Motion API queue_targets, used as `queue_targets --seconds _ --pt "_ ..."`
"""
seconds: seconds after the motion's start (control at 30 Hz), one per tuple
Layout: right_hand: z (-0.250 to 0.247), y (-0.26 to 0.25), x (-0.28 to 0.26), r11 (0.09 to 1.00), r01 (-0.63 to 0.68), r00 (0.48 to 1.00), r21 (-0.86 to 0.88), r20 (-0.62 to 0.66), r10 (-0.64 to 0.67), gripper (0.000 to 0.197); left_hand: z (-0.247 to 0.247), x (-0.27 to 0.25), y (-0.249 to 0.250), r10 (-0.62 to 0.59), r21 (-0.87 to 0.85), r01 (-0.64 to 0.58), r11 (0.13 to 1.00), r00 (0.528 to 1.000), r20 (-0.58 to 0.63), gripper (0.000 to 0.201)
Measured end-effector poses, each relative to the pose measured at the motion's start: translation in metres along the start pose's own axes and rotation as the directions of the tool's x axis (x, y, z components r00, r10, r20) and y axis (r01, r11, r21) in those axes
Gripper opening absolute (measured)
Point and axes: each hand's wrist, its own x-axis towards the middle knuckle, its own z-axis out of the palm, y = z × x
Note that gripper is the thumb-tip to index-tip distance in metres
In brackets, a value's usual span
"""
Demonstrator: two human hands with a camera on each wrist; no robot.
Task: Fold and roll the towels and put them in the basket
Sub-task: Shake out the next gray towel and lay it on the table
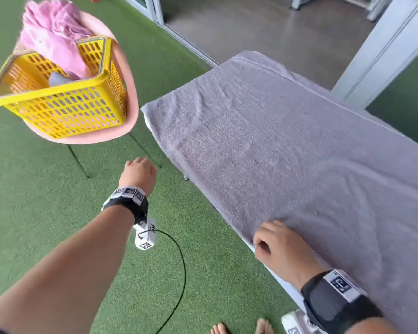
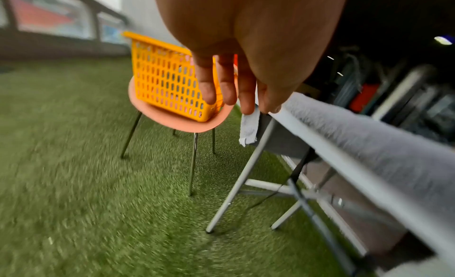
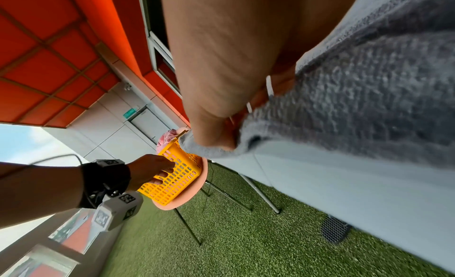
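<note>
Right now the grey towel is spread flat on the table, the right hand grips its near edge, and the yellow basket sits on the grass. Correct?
Not quite. The yellow basket sits on the pink chair, not the grass; the head view shows it. The grey towel does lie spread on the table, the right hand gripping its near edge.

Open turf (image 1: 46, 213) lies around the left hand (image 1: 138, 174). At its ten o'clock, the yellow basket (image 1: 65, 109) on the pink chair (image 1: 128, 75) blocks passage; at three o'clock stands the towel-covered table (image 1: 275, 141).
</note>
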Motion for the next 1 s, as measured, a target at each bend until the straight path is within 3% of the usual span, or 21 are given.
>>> queue_targets --seconds 0.13,0.33,0.47,0.6,0.7,0.83,0.87,0.97,1.0 --pt "-0.013 0.004 0.01 1.0 0.007 0.996 0.016 0.09 -0.008 0.019 -0.011 0.013 0.018 -0.081 -0.103 0.087 0.991 0.995 0.059 0.023" --pt "-0.042 0.006 0.068 0.999 -0.017 0.999 0.04 -0.035 0.018 0.021 -0.022 0.068 0.031 -0.069 -0.172 0.073 0.982 0.997 0.028 0.022" --pt "-0.061 0.005 0.114 0.995 -0.084 0.994 0.045 -0.072 0.087 0.018 -0.018 0.108 0.024 -0.176 -0.253 0.199 0.947 0.978 0.112 0.034" --pt "-0.062 -0.014 0.161 0.99 -0.143 0.989 0.004 -0.031 0.143 0.013 -0.006 0.16 0.006 -0.292 -0.428 0.379 0.821 0.922 0.255 0.057" --pt "-0.051 -0.041 0.202 0.984 -0.166 0.985 0.058 -0.04 0.169 0.013 -0.01 0.183 -0.004 -0.315 -0.563 0.486 0.669 0.871 0.377 0.048" --pt "-0.041 -0.087 0.267 0.983 -0.169 0.984 0.073 -0.045 0.172 0.005 -0.024 0.203 -0.012 -0.315 -0.657 0.434 0.616 0.901 0.299 0.033" --pt "-0.039 -0.097 0.283 0.983 -0.166 0.984 0.079 -0.047 0.17 0.007 -0.026 0.206 -0.014 -0.308 -0.733 0.423 0.533 0.904 0.298 0.028" --pt "-0.032 -0.113 0.319 0.979 -0.187 0.982 0.085 -0.01 0.189 0.013 -0.027 0.214 -0.024 -0.296 -0.903 0.429 0.027 0.866 0.403 0.025" --pt "-0.03 -0.116 0.326 0.977 -0.205 0.979 0.066 0.007 0.205 0.012 -0.029 0.216 -0.028 -0.29 -0.904 0.423 -0.066 0.858 0.423 0.026"
